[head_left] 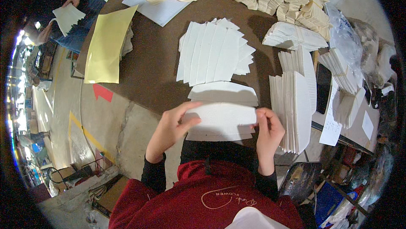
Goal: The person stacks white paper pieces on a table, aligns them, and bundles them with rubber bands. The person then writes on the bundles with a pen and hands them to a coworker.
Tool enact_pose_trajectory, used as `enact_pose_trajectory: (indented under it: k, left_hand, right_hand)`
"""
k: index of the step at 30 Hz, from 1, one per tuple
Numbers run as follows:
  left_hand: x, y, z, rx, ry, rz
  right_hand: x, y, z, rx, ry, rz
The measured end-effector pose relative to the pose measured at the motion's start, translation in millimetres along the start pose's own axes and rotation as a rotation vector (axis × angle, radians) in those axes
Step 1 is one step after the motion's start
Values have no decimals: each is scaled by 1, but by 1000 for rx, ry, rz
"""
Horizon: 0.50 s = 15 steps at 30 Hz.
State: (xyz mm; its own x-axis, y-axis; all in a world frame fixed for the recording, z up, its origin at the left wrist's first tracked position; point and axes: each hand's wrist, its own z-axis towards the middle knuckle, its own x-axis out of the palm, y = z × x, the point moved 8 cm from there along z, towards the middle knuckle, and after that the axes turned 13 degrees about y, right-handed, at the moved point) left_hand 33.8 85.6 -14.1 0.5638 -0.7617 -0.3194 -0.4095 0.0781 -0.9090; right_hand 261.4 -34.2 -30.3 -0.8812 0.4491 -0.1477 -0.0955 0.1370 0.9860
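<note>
Head view: curved white paper sheet (224, 114) held in both hands at the near edge of the desk (156, 55).
Left hand (169, 125), thumb on top, has its fingers clamped on the left end; right hand (270, 131) pinches the right end. Fanned white sheets (207, 53) lie just beyond; a yellow sheet (108, 47) lies at the left edge, stacked white sheets (292, 110) near the right.

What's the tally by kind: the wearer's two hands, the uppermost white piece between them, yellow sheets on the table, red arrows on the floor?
Left hand and right hand: 2
White piece: 1
Yellow sheet: 1
Red arrow: 1
Total: 5
</note>
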Motion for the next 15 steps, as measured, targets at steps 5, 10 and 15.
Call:
enact_pose_trajectory:
  k: [5, 10, 15]
  left_hand:
    - [-20, 33, 4, -171, -195, -231]
    - [-20, 31, 11, -121, -287, -180]
    - [-23, 35, 13, -148, -326, -201]
  right_hand:
    - [-1, 11, 24, -76, -110, -292]
    - [9, 16, 34, -144, -69, -515]
    - [14, 11, 38, -112, -72, -529]
